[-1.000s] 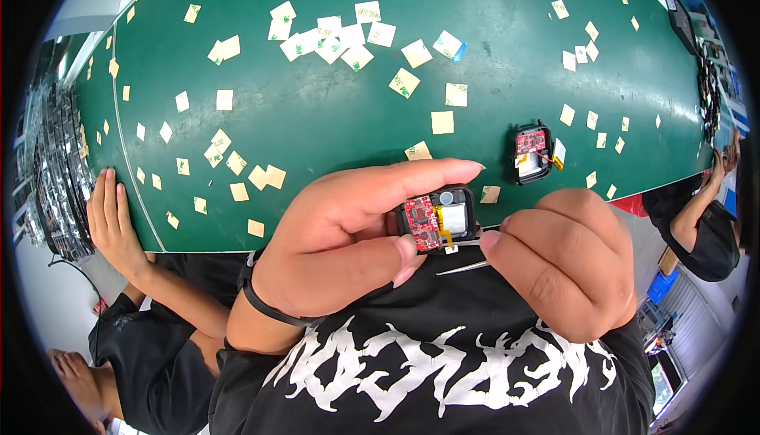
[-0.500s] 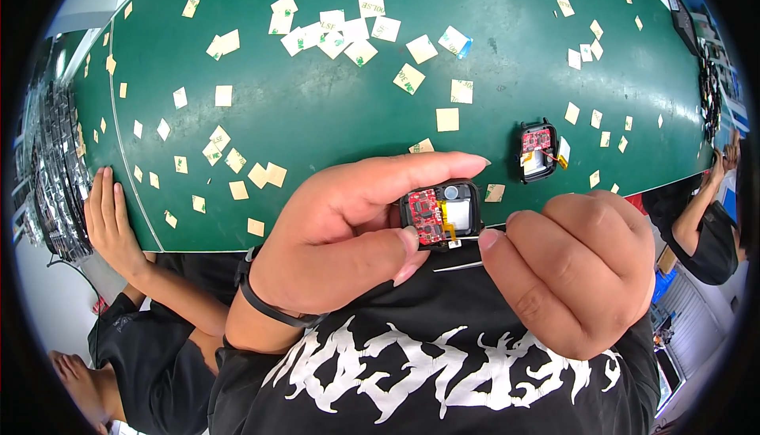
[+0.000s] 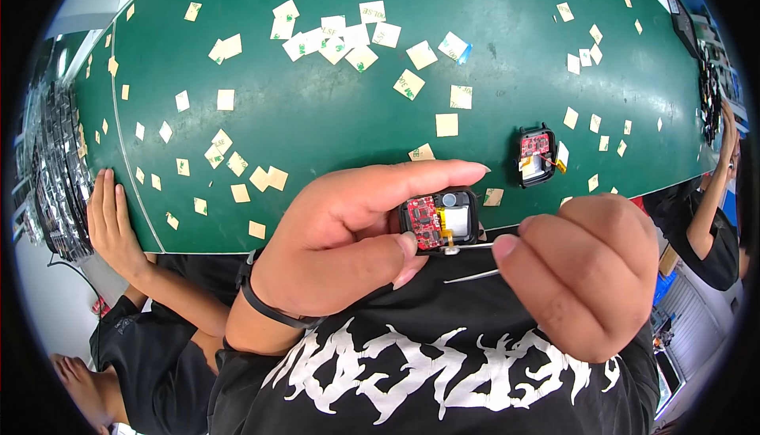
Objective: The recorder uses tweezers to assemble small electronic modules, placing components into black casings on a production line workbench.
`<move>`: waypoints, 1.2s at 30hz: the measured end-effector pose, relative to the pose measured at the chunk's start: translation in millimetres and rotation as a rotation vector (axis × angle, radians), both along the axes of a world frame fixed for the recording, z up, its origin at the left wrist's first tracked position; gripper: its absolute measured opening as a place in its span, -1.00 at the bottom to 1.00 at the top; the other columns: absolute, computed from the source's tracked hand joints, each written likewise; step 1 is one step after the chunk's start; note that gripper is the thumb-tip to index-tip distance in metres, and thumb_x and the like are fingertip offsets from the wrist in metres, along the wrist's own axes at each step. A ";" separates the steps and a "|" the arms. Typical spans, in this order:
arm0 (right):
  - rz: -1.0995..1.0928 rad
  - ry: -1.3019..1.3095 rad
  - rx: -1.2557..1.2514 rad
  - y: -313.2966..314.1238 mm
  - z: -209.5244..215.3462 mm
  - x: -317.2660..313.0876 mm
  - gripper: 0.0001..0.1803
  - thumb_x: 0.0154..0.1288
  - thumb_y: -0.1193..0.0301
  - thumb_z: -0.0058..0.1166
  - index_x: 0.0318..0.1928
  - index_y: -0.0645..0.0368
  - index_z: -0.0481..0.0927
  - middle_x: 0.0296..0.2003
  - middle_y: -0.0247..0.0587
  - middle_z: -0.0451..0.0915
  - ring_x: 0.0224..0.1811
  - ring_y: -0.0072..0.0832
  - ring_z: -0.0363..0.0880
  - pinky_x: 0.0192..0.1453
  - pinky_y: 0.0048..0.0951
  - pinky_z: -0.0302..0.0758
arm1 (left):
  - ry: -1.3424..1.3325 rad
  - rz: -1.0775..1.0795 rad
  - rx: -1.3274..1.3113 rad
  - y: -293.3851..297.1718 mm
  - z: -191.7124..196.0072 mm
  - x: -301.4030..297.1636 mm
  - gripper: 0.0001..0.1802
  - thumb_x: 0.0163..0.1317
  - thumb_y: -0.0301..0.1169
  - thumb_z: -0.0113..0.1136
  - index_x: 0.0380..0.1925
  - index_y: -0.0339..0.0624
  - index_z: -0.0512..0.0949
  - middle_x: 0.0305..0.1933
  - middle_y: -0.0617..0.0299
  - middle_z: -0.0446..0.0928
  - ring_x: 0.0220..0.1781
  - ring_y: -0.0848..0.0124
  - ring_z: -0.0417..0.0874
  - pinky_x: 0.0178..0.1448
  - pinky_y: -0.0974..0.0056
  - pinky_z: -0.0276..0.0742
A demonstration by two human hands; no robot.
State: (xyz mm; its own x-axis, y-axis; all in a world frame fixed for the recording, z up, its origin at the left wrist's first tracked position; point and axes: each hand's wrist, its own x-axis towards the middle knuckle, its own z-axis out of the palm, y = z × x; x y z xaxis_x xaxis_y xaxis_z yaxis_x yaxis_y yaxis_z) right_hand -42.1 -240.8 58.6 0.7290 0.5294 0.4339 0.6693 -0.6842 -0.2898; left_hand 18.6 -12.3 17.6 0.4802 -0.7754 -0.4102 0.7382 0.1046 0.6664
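Circuit module (image 3: pixel 440 219) sat pinched in your left hand (image 3: pixel 348 241), board side up for access. Your right hand (image 3: pixel 578 273) pinched tweezers (image 3: pixel 469 261) at its edge.

A long green table (image 3: pixel 332 118) fills the upper part of the view, its near edge curving from left to right. Small tan paper squares (image 3: pixel 447 125) lie scattered all over it, thickest in a loose cluster of white and tan pieces (image 3: pixel 348 39) near the top middle. Toward the right, close to the near edge, a small black open device (image 3: pixel 537 155) with a red circuit board lies flat on the green surface. At the left edge another person's hand (image 3: pixel 107 217) rests on the table's rim.
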 end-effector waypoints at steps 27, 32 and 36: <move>-0.004 0.180 0.132 -3.1 -8.9 -5.6 -0.59 -0.24 0.55 0.34 -0.22 0.40 0.69 -0.33 -0.05 0.63 -0.39 -0.25 0.55 -0.40 -0.37 0.49 | -0.030 0.044 0.002 -0.7 -0.7 -3.8 -0.31 0.25 -0.53 0.11 0.41 -0.52 0.31 0.02 -0.15 0.66 -0.51 0.63 0.41 -0.46 0.56 0.31; -0.056 0.204 0.180 1.0 -11.0 -8.8 -0.59 -0.22 0.62 0.38 -0.21 0.39 0.69 -0.32 -0.06 0.63 -0.38 -0.25 0.56 -0.38 -0.37 0.51 | 0.013 0.039 -0.055 1.8 -5.5 -3.0 -0.27 0.29 -0.45 0.16 0.44 -0.54 0.25 0.05 -0.18 0.64 -0.51 0.63 0.42 -0.45 0.57 0.34; -0.071 0.206 0.195 5.5 -12.7 -11.3 -0.59 -0.21 0.65 0.38 -0.20 0.39 0.69 -0.30 -0.07 0.63 -0.38 -0.25 0.57 -0.37 -0.37 0.52 | 0.072 0.004 -0.115 3.9 -7.1 1.6 -0.23 0.30 -0.38 0.18 0.45 -0.56 0.21 0.13 -0.20 0.57 -0.44 0.60 0.47 -0.41 0.57 0.39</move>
State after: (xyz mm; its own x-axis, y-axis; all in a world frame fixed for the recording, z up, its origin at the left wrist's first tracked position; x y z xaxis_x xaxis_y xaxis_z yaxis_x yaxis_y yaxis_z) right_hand -53.5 -235.3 45.9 0.8446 0.3951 0.3614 0.5351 -0.6453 -0.5452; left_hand 20.2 -8.4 10.5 0.4560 -0.8172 -0.3524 0.7831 0.1804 0.5952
